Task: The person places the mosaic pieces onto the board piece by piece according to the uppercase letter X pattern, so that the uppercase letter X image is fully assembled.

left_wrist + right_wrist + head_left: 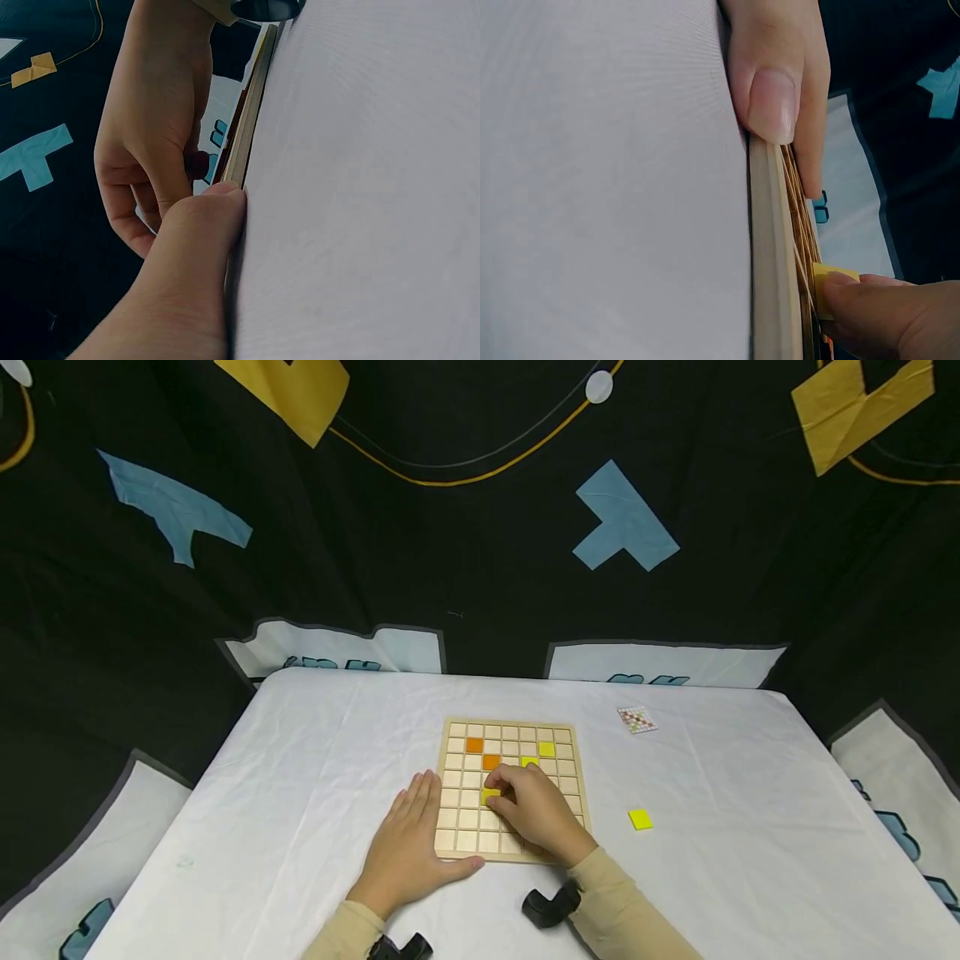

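A wooden grid board lies on the table. My left hand lies with straight fingers along its left edge, the thumb touching the near edge; in the right wrist view that thumb presses the board's side. Over the middle squares, my right hand pinches a yellow square tile between thumb and fingers. In the right wrist view this tile stands tilted up at the board's surface. Two orange tiles and two other yellow tiles sit in grid squares, one yellow partly behind the right hand.
A loose yellow tile lies on the white tablecloth right of the board. Farther back is a small patterned card. Black wrist mounts sit on both forearms. A dark curtain hangs behind the table.
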A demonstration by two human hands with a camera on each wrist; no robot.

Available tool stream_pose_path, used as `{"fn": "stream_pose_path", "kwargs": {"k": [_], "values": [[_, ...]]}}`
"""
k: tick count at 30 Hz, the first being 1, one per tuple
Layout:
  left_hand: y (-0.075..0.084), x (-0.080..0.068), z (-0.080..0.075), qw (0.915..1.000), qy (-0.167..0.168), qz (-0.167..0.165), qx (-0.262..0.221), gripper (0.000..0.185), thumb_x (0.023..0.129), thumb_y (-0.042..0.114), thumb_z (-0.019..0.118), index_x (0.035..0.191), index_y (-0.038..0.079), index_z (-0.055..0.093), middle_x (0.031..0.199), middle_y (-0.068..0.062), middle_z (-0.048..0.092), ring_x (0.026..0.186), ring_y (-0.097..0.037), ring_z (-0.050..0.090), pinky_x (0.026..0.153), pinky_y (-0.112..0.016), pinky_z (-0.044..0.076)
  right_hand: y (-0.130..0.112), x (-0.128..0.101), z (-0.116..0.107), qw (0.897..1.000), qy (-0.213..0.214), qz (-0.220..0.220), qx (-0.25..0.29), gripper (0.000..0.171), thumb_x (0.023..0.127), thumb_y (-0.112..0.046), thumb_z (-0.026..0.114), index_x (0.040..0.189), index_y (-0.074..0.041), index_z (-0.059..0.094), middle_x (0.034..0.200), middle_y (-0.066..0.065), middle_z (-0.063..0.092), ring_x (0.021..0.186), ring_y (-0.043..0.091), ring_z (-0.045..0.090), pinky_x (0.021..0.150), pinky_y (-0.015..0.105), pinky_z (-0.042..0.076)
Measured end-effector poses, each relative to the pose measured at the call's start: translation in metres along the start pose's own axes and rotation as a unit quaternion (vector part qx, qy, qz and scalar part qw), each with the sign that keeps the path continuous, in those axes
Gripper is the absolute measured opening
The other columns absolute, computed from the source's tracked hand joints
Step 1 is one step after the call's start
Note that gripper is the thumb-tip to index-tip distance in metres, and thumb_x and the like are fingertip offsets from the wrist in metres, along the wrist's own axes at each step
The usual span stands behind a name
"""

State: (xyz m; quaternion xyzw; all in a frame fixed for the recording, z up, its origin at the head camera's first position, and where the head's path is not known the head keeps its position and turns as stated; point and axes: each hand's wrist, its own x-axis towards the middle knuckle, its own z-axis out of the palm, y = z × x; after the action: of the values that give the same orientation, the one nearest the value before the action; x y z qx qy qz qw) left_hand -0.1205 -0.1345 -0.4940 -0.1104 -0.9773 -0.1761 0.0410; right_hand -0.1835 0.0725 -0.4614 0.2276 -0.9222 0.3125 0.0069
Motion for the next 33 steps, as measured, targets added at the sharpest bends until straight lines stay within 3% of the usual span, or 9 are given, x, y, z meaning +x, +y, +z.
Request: {"fn": "stream_pose_path", "kwargs": {"k": [6, 12, 24, 33], "values": [[0.0007, 0.0005, -0.0003, 1.0000, 0.001, -0.003, 0.001, 0.130, 0.071, 0.089, 0.055, 0.157, 0.000, 0.017, 0.166, -0.014, 0.017, 0.155, -0.027, 0.015, 0.127, -0.043, 0.018, -0.0022, -0.0013, -0.0007, 1.000, 0.000, -0.005, -0.010, 0.011, 0.087, -0.021, 0.077, 0.097, -0.023, 0.071, 0.089, -0.013, 0.066, 0.082, 0.009, 0.051, 0.073, 0.022, 0.045], [0.0020, -0.0002, -0.0005, 0.9999, 0.010, 0.002, 0.002, 0.129, 0.071, 0.088, 0.056, 0.156, -0.002, 0.021, 0.165, -0.016, 0.020, 0.154, -0.029, 0.018, 0.126, -0.044, 0.020, -0.0026, -0.0033, -0.0008, 1.000, 0.001, -0.004, -0.026, 0.013, 0.087, -0.023, 0.077, 0.099, -0.019, 0.075, 0.100, -0.009, 0.063, 0.092, 0.010, 0.053, 0.082, 0.029, 0.049], [0.0026, -0.0014, -0.0012, 1.0000, 0.007, 0.001, -0.002, 0.128, 0.071, 0.087, 0.057, 0.156, -0.002, 0.021, 0.165, -0.016, 0.020, 0.155, -0.029, 0.017, 0.126, -0.044, 0.020, -0.0008, -0.0024, -0.0009, 0.998, 0.001, -0.025, -0.056, 0.017, 0.087, -0.025, 0.077, 0.101, -0.016, 0.078, 0.094, -0.011, 0.065, 0.082, 0.008, 0.047, 0.071, 0.021, 0.043], [0.0023, -0.0004, 0.0000, 0.9999, 0.014, 0.002, -0.001, 0.128, 0.071, 0.087, 0.056, 0.156, -0.002, 0.022, 0.165, -0.016, 0.021, 0.154, -0.029, 0.018, 0.126, -0.044, 0.021, 0.0001, -0.0057, -0.0028, 0.997, 0.000, -0.035, -0.067, 0.015, 0.087, -0.023, 0.077, 0.101, -0.017, 0.080, 0.096, -0.010, 0.067, 0.084, 0.009, 0.050, 0.075, 0.025, 0.048]]}}
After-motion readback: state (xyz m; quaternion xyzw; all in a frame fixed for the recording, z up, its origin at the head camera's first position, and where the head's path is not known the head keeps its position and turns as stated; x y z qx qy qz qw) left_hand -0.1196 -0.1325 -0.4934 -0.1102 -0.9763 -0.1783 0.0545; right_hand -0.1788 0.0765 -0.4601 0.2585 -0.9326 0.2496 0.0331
